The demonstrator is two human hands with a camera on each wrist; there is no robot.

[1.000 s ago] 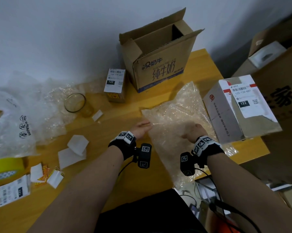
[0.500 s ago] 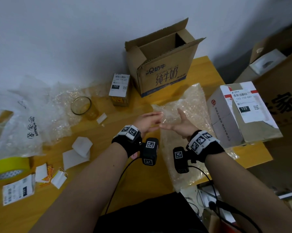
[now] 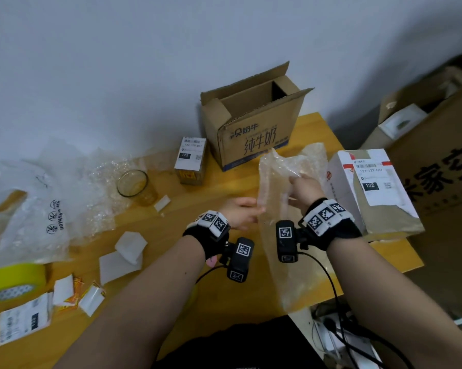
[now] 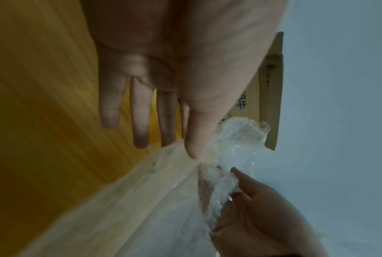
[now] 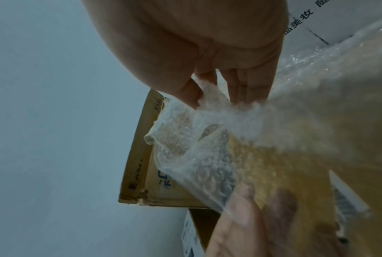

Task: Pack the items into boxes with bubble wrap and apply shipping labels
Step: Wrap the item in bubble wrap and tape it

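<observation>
Over the yellow table [image 3: 171, 235] before the open carton [image 3: 254, 129], your bubble wrap [image 3: 283, 235] hangs half-lifted, right hand [image 3: 303, 190] pinching its top, left hand [image 3: 240, 213] flat-fingered against its edge; likely next, wrapping the glass [image 3: 134, 185].
</observation>
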